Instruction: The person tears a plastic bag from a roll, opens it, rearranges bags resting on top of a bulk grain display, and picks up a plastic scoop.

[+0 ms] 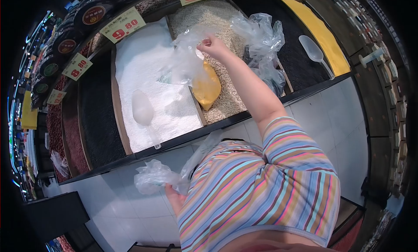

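Observation:
My right hand (211, 46) reaches out over the bins, its fingers pinched on the top of a clear plastic bag (187, 49). Yellow contents (207, 88) fill the lower part of that bag, which rests where the white grain (139, 56) meets the beige grain (224, 99). Low on the left, beside my body, my left hand (175, 197) is closed on a crumpled clear plastic bag (153, 177). Part of that hand is hidden by the bag and my striped shirt.
A clear scoop (143, 108) lies on the white grain, and another scoop (311, 48) on black grain at the right. More plastic bags (265, 38) sit at the right of the beige grain. Price signs (123, 24) stand along the back. A dark edge (174, 144) borders the bins.

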Available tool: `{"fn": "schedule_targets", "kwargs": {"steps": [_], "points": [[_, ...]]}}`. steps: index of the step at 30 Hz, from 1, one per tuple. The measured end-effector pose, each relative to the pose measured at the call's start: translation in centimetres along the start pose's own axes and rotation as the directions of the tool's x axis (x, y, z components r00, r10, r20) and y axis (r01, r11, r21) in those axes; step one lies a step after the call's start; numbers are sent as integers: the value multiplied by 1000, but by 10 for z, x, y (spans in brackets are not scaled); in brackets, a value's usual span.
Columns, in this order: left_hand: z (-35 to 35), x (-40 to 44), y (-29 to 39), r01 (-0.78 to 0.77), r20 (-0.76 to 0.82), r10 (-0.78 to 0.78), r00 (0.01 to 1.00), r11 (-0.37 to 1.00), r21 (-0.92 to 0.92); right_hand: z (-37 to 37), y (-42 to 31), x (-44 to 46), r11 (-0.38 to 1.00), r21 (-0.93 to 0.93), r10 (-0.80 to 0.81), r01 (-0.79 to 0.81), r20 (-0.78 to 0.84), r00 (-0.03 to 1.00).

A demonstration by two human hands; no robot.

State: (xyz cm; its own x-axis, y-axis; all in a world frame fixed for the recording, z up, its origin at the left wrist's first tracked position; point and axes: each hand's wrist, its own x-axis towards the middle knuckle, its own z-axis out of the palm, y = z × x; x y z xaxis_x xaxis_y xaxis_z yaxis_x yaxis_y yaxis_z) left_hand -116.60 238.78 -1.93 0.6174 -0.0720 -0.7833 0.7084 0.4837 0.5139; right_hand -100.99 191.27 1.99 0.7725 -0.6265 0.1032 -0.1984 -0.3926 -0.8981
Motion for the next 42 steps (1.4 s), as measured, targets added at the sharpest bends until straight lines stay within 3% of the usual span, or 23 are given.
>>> {"fn": "schedule_targets", "kwargs": {"steps": [2,4,6,8,9,11,14,16,18,19,21,22,24,26,28,32,35,38,39,40,41,42], "points": [[4,1,-1,31,21,-30,999,999,-43,-25,6,-9,948,-237,-256,211,-178,950],[-1,9,-1,53,52,-48,997,994,-100,-60,19,-12,868,-399,-420,295,-272,866],[0,11,-2,-23,40,24,999,999,-23,-106,4,-26,694,-624,-643,359,-312,700],[2,11,-2,-52,22,51,998,998,22,-139,-14,-40,506,-857,-682,98,-328,653],[5,13,-2,-44,13,43,999,999,28,-148,-18,-43,522,-853,-570,-17,-363,737],[5,15,-1,-14,43,13,999,1000,10,-165,-21,-44,501,-829,-316,-249,-443,839],[-5,28,-1,24,128,-16,992,998,-61,-203,27,-32,787,-615,-475,58,-542,693],[-12,34,-3,28,129,-19,991,997,-72,-218,40,-42,923,-242,-374,298,-740,558],[-6,28,-3,34,105,-27,994,997,-64,-230,57,-54,907,128,-143,401,-802,580],[-2,24,-2,38,88,-33,996,998,-54,-237,78,-56,907,188,-106,376,-764,637],[2,23,-1,13,81,-10,997,999,-46,-233,97,-72,947,275,-12,165,-484,875],[3,22,-1,-1,77,4,997,999,-44,-229,95,-83,956,289,46,50,-317,947],[11,16,0,-12,90,15,996,999,-42,-223,86,-98,993,-50,101,-103,-44,994],[10,17,1,6,111,-3,994,999,-33,-222,85,-102,927,-308,250,-216,76,965],[2,29,2,50,143,-45,989,998,-28,-212,59,-113,844,-484,366,-231,204,908],[8,33,0,12,124,-11,992,1000,-11,-166,62,-134,729,-679,28,86,154,988],[21,20,1,6,127,-9,992,1000,20,-147,76,-139,697,-710,-10,100,130,991],[22,22,3,28,140,-33,990,999,35,-159,107,-128,850,-520,-101,88,3,995],[26,19,3,29,129,-34,991,999,35,-170,117,-130,919,-378,-177,111,-145,973],[28,18,3,30,119,-34,992,999,35,-181,120,-131,985,29,173,-170,-212,962],[29,17,0,-22,123,15,992,998,60,-192,130,-131,920,380,212,-98,-271,939],[29,16,-3,-76,126,65,990,993,85,-197,133,-129,737,676,270,11,-308,912]]}}
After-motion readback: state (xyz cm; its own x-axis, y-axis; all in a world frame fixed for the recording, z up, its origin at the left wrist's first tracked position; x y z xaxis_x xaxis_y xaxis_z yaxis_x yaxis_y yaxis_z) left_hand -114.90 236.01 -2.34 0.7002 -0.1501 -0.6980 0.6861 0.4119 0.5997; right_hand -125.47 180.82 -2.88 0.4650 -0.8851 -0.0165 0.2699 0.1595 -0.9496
